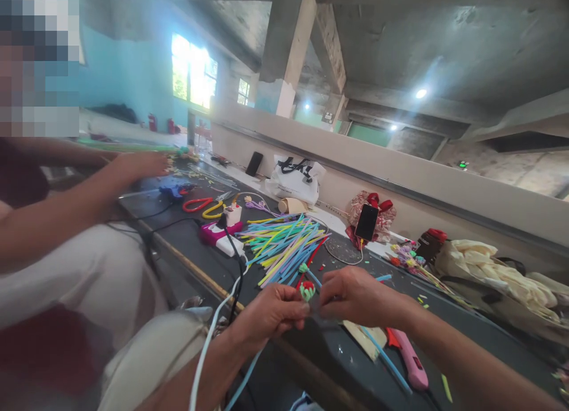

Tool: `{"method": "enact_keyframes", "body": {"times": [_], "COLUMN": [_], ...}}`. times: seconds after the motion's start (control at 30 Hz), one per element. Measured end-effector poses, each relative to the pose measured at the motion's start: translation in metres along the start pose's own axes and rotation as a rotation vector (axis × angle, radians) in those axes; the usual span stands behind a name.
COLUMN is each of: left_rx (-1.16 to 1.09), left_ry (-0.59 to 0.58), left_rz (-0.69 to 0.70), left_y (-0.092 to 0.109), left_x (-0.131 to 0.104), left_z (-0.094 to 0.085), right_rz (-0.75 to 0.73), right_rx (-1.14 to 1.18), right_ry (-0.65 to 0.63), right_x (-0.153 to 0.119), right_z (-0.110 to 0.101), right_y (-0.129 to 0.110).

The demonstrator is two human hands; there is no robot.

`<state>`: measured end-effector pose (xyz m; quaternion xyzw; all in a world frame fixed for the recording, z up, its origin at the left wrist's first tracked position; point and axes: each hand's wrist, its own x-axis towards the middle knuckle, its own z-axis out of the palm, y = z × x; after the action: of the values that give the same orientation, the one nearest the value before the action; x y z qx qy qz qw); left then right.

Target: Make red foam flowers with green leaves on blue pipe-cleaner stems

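My left hand [276, 311] is closed, thumb and finger pinching a small red and green artificial flower [306, 291] above the table's front edge. Just right of it, my right hand [353, 294] is closed too, its fingertips pressed together near the flower. Whether anything thin sits in them I cannot make out. Behind the hands lies a heap of pastel sticks [284, 245]. A small mint-green flower piece [303, 268] rests near the flower. Below my right wrist are a pink glue gun [412, 363], a pale flat piece [367, 340] and a blue stick [389, 363].
A purple-white power strip [220, 236] with cables lies left of the heap, beside red-handled [198, 205] and yellow-handled tools [214, 209]. Another person's arm [89, 195] reaches in from the left. A phone [367, 222], finished flowers [408, 257] and cream cloth [482, 260] line the back right.
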<state>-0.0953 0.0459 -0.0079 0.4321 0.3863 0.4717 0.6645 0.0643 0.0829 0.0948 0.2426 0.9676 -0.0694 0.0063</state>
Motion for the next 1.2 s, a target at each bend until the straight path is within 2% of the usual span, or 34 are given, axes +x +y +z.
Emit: {"method": "enact_keyframes", "body": {"times": [0.17,0.3,0.6,0.77,1.03,1.2], "left_rx": [0.100,0.145,0.226,0.173,0.111,0.086], "left_ry": [-0.116,-0.139,-0.086,-0.038,-0.032,-0.001], "left_rz": [-0.068,-0.070,-0.063,-0.047,-0.064,-0.071], "left_y": [-0.001,0.001,0.010,0.005,-0.005,-0.005], "left_x": [-0.001,-0.001,-0.003,0.000,0.007,0.005], "left_z": [-0.002,-0.002,0.002,0.005,0.002,0.008], "right_rz": [-0.068,-0.061,-0.073,-0.070,-0.075,-0.096], "right_rx": [-0.097,-0.107,-0.156,-0.126,-0.164,-0.168], "right_ry": [0.004,-0.009,-0.001,0.008,-0.009,-0.039], "right_x": [-0.004,-0.005,-0.002,-0.001,0.002,0.006], "right_z": [0.003,0.005,0.007,0.008,0.002,0.003], "right_y": [0.002,0.005,0.008,0.012,0.008,0.006]}}
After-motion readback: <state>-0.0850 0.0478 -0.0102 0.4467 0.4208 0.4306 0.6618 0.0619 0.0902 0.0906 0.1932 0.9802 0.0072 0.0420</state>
